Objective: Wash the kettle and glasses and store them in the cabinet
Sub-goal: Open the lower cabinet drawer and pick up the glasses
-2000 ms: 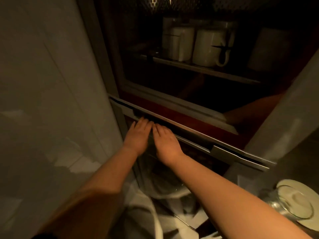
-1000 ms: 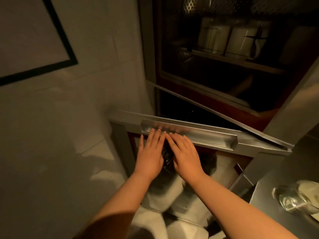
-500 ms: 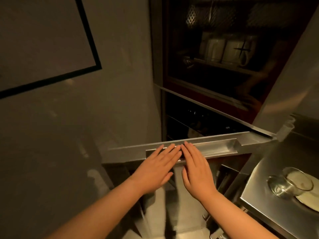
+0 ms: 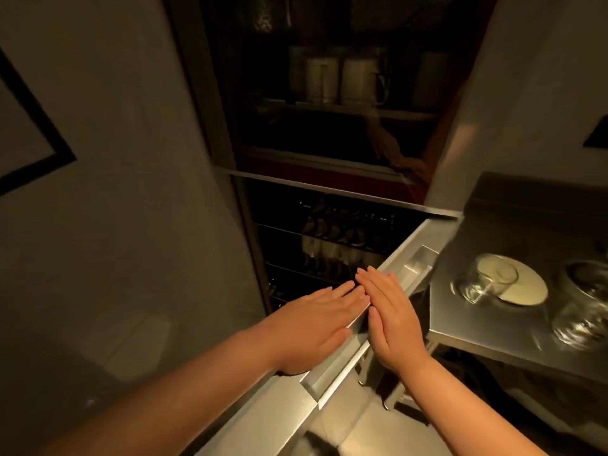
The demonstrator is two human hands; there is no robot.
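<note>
The steel cabinet's lower door (image 4: 332, 383) is swung down and out toward me, its recessed handle along the top edge. My left hand (image 4: 316, 320) lies flat on the door's top with straight fingers. My right hand (image 4: 391, 314) presses flat against the handle edge beside it, fingers straight. Behind the door the dark lower compartment (image 4: 332, 245) shows wire racks holding several dishes. On the steel counter (image 4: 487, 334) at the right lie a clear glass (image 4: 483, 281) tipped on its side and a larger clear glass vessel (image 4: 585, 311) at the frame edge.
The upper glass-fronted compartment holds white mugs and jars (image 4: 342, 80) on a shelf. A white plate (image 4: 523, 287) sits on the counter under the tipped glass. A grey wall (image 4: 115, 192) closes the left side.
The lower door has swung further open toward me and to the right. Both hands stayed flat on its top edge and moved with it. The view has shifted, bringing the counter's glassware more into sight.
</note>
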